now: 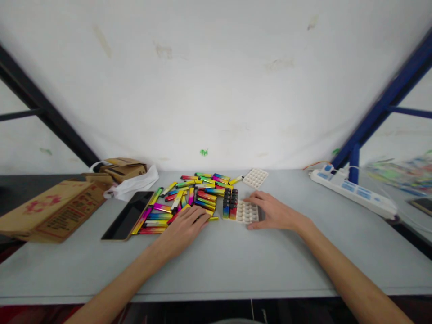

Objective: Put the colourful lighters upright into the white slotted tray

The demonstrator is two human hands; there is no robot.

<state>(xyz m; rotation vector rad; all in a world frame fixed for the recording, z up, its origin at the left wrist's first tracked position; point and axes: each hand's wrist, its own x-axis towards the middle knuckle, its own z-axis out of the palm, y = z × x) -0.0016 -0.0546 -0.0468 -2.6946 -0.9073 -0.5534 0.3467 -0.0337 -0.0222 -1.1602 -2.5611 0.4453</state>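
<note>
Many shiny multicoloured sticks (157,216) with black or white ends lie in a loose pile on the grey table. My left hand (189,222) rests over the near right edge of this pile, its fingers bent over some sticks; what its fingertips hold, if anything, is hidden. A white tray (248,211) with round hollows lies to the right of the pile. Two rows of upright sticks with black tops (230,200) fill its left side. My right hand (268,211) is at the tray's right edge, thumb and fingers spread around that side.
A second white tray (255,178) lies farther back. At the left are a dark tablet (130,216), a cardboard box (56,209), a smaller carton (124,170) and a white bag (138,182). A white power strip (353,191) lies at the right, by a blue metal frame (381,105).
</note>
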